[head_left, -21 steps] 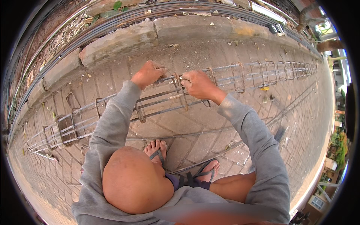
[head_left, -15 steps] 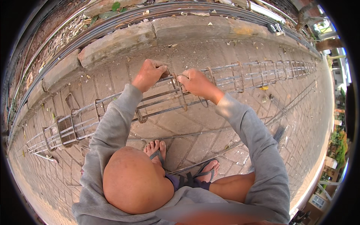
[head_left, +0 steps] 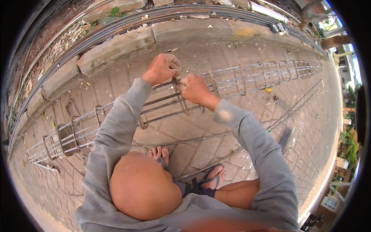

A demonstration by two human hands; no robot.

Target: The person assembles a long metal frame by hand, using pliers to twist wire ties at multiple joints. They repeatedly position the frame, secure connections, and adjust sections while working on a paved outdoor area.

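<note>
A long rebar cage [head_left: 162, 99], made of steel bars with square stirrups, lies across the paving in front of me. At its far top bar, my left hand [head_left: 163, 69] is closed in a pinch, raised just above a stirrup corner. Whatever its fingertips hold is too small to make out. Beside it, my right hand [head_left: 195, 89] is closed against the same stirrup [head_left: 183, 101], fingertips at the joint with the bar. A thin dark tie wire [head_left: 202, 109] sticks out below that hand, apparently held in its palm.
Behind the cage runs a stone kerb [head_left: 119, 48], with a bundle of long bars [head_left: 185, 11] beyond it. A loose stirrup [head_left: 72, 109] lies at the left. More long bars [head_left: 295, 108] lie on the paving at right. My sandalled feet [head_left: 213, 177] are on the near side.
My left hand has lifted up and right, off the top bar. My right hand has shifted slightly left and down, closer to the stirrup joint, the wire below it moving along.
</note>
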